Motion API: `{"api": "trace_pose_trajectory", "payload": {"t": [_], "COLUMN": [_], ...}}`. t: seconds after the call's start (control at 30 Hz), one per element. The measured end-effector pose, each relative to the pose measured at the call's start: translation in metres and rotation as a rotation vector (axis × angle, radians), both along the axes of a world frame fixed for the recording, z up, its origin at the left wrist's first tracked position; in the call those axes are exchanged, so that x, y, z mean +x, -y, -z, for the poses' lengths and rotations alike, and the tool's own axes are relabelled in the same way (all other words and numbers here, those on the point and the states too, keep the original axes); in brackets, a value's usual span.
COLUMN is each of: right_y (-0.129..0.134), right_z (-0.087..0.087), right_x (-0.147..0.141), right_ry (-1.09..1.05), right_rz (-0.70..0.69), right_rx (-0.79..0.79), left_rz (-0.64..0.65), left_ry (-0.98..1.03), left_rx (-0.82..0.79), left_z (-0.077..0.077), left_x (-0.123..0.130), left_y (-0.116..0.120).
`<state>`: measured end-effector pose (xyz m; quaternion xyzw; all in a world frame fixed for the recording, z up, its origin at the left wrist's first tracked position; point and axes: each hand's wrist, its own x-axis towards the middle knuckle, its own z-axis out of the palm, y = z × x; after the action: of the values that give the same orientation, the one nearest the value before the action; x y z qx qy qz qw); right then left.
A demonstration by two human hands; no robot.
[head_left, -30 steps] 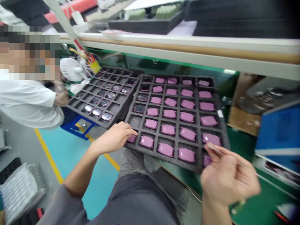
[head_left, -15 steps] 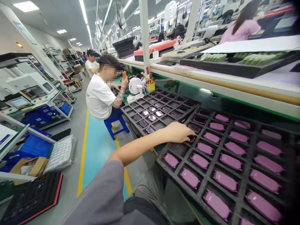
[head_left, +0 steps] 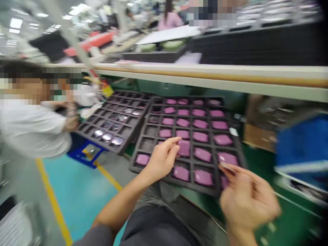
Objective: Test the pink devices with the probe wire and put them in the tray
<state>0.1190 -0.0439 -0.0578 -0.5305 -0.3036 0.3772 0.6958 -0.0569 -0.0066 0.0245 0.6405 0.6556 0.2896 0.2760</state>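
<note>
A black foam tray (head_left: 150, 131) holds several purple parts (head_left: 202, 154) in its cells, and it juts over the bench edge above my lap. My left hand (head_left: 162, 159) lies over the tray's near left cells. Its thumb and forefinger pinch the left edge of one purple part (head_left: 184, 148). My right hand (head_left: 247, 200) hovers at the tray's near right corner, closed on a thin pale stick (head_left: 227, 167) that points at the parts. The view is blurred by motion.
A second black tray (head_left: 116, 118) with shiny parts overlaps the first on the left. A seated co-worker in a white shirt (head_left: 30, 131) and a blue stool (head_left: 85, 153) are at left. A shelf rail (head_left: 205, 77) runs overhead, and a blue bin (head_left: 299, 143) stands at right.
My left hand has moved from the tray's far left column to a purple part nearer the middle. My right hand with the stick is in view again; the view swung back down.
</note>
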Motion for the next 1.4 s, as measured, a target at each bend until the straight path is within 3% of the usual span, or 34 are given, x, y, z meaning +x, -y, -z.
{"api": "trace_pose_trajectory", "payload": {"t": [0.1, 0.27, 0.67, 1.4], "right_y": [-0.012, -0.022, -0.022, -0.022], "right_z": [0.012, 0.020, 0.023, 0.023], "right_x": [0.002, 0.002, 0.003, 0.002], "right_ry": [-0.010, -0.090, -0.081, -0.090], "right_rz": [0.020, 0.001, 0.017, 0.016], "right_rx": [0.002, 0.106, 0.135, 0.131], "left_rz": [-0.007, 0.015, 0.049, 0.050], "left_ry": [0.344, 0.430, 0.501, 0.427], "left_rx": [-0.127, -0.177, -0.126, -0.118], "left_z": [0.021, 0.044, 0.044, 0.045], "left_x": [0.040, 0.071, 0.073, 0.071], "left_y": [0.002, -0.005, -0.001, 0.001]}}
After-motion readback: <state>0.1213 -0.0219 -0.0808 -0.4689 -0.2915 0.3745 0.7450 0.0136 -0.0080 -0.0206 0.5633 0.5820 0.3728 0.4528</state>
